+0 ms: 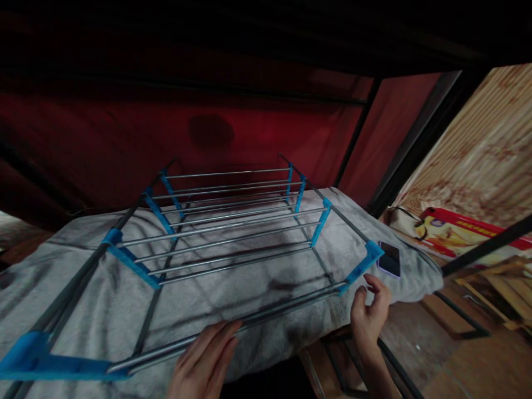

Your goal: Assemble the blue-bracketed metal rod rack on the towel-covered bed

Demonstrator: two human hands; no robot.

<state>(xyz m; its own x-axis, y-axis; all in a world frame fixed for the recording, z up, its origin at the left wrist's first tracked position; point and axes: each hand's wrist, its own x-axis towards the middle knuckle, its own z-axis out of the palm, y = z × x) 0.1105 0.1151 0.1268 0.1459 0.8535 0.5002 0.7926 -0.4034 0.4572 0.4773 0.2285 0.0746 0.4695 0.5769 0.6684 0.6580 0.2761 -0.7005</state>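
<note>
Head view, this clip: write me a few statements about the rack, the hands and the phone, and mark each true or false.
1. The metal rack has blue plastic connectors. True.
2. The rack lies on a grey blanket. True.
3. The left hand is clear of the rack. False: its fingers lie on the rack's near rods.
4. The right hand holds the phone. False: the phone lies on the blanket beyond the hand, which is open beside the rack's near right corner.
5. The backdrop behind the rack is green. False: it is red fabric.
</note>
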